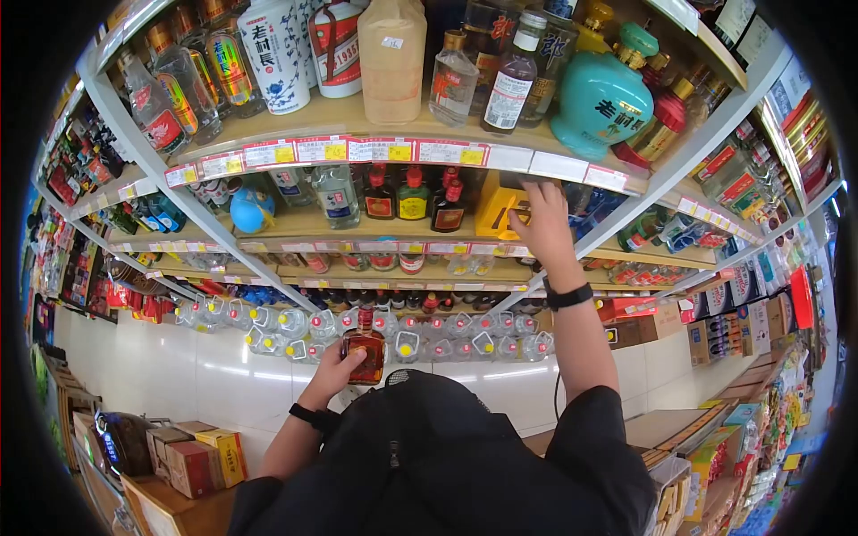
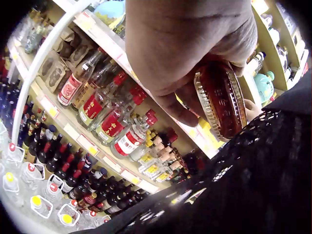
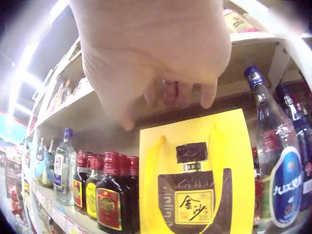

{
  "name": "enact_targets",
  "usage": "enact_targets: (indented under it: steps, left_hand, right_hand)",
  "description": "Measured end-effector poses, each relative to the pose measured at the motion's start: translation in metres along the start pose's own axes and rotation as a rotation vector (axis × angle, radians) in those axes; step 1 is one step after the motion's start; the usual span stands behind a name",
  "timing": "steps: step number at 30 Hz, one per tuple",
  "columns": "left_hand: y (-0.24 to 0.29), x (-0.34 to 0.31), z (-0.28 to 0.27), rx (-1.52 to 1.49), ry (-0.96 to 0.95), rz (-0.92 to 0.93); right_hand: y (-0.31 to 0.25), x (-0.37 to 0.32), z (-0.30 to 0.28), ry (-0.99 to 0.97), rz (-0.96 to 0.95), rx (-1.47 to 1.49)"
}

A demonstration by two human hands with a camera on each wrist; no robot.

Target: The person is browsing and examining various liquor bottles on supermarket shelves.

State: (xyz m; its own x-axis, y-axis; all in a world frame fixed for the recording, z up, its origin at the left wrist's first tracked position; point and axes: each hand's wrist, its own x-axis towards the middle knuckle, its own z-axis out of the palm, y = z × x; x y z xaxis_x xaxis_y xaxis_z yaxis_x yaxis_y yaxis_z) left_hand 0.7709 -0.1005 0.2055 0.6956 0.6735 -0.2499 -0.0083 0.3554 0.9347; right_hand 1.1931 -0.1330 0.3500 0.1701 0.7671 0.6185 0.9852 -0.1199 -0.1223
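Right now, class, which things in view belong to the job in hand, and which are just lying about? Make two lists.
Seemingly in the job:
amber bottle, in the left hand
yellow bag, by the right hand

Just about:
turquoise bottle, upper shelf
blue round bottle, shelf below
clear jugs, floor

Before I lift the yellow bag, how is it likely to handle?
The yellow bag is probably fairly stiff: its front stands flat with straight edges. Its ribbon handles hang slack, so they'd likely flop. Weight is hard to judge, with its contents hidden.
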Motion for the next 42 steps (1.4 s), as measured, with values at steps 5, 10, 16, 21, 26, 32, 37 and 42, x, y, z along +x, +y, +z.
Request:
enact_targets:
  steps: [5, 10, 16, 21, 26, 32, 37, 42]
  left_hand:
    - [-0.003, -0.003, -0.005, 0.002, 0.027, 0.003]
    - [0.0, -0.003, -0.006, 0.003, 0.041, 0.014]
    - [0.001, -0.008, -0.01, 0.087, 0.086, 0.022]
    - [-0.005, -0.011, -0.013, 0.017, 0.108, 0.0]
    - [-0.001, -0.013, -0.013, -0.226, 0.165, -0.064]
    - [-0.018, -0.012, -0.025, -0.291, 0.228, -0.021]
    - [-0.011, -0.015, -0.019, -0.305, 0.193, -0.003]
    - [-0.024, -0.018, -0.026, -0.224, 0.218, -0.031]
  right_hand:
    - [0.018, 0.02, 0.01, -0.244, 0.046, -0.144]
    - [0.035, 0.045, 0.017, -0.644, 0.177, -0.174]
    - [0.048, 0.053, 0.025, -0.637, 0.095, -0.167]
    - [0.068, 0.047, 0.049, -0.473, -0.036, -0.181]
    - [0.059, 0.043, 0.046, -0.34, -0.144, -0.293]
    - [0.04, 0.06, 0.024, -0.696, 0.045, -0.173]
    - [0.055, 0.055, 0.036, -0.681, 0.022, -0.229]
    - [0.042, 0.059, 0.022, -0.643, -0.064, -0.225]
